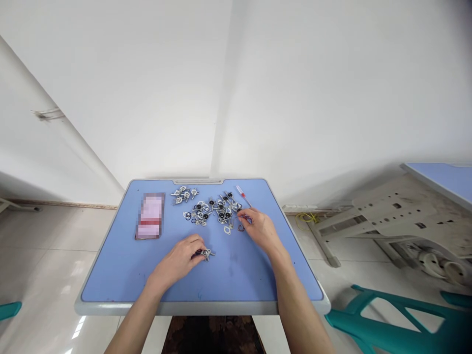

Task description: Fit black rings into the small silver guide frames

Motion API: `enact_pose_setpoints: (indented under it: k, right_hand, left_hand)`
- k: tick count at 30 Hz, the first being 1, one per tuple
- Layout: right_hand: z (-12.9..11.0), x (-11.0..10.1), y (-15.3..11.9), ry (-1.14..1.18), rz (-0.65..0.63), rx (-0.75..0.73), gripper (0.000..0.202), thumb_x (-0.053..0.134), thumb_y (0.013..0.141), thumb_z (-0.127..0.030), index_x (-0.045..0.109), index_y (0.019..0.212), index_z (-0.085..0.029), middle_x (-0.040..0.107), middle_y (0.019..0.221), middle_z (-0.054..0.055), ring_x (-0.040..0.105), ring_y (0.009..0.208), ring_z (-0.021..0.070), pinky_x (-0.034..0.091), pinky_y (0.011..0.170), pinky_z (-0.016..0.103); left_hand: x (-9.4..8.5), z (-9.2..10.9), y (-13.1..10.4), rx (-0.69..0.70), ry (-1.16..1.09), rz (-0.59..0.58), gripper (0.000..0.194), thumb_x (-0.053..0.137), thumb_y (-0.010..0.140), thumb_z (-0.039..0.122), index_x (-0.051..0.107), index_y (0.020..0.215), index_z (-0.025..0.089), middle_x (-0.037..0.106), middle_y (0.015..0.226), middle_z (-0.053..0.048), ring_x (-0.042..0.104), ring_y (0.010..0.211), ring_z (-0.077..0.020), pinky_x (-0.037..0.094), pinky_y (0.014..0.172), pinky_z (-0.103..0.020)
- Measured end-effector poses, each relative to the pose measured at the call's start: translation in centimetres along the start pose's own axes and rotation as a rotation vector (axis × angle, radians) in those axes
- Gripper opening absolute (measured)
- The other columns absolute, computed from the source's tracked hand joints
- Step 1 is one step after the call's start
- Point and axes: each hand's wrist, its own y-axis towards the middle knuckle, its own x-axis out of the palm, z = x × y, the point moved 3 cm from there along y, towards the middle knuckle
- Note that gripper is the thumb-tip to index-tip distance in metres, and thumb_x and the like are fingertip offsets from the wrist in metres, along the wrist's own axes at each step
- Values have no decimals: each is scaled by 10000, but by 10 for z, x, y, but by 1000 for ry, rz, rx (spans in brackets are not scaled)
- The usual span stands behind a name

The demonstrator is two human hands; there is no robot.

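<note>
My left hand is closed around a small metal fitting with a flange, just above or on the blue desk top. At the right edge of a loose heap of metal and black parts, my right hand has its thumb and fingertips together; whatever lies between them is too small to make out. Flat flange gaskets lie in front of the heap, close to the right fingers. A screwdriver with a clear and red handle rests behind that hand.
Several assembled metal fittings sit in a group at the back left of the desk. Further left lies a flat, pixelated rectangular item. A white wall stands behind, and a green stool is at the lower right.
</note>
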Motion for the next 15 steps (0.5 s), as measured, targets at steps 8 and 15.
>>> enact_pose_setpoints:
  k: [8,15]
  right_hand:
    - [-3,4,1,-145,-33,11,187,516,863,-178,681,929,-234,669,941,11,620,688,137,370,593,241]
    - [-8,6,1,-139,-67,-7,190,497,867,-169,672,903,-235,665,880,-6,612,662,122,367,588,233]
  left_hand:
    - [-2,3,0,3,9,10,87,520,875,159,595,904,192,592,979,-16,565,807,-135,438,706,-251]
    - [-3,4,0,-12,8,8,90,521,873,162,599,905,195,589,978,-17,568,818,-142,443,711,-255]
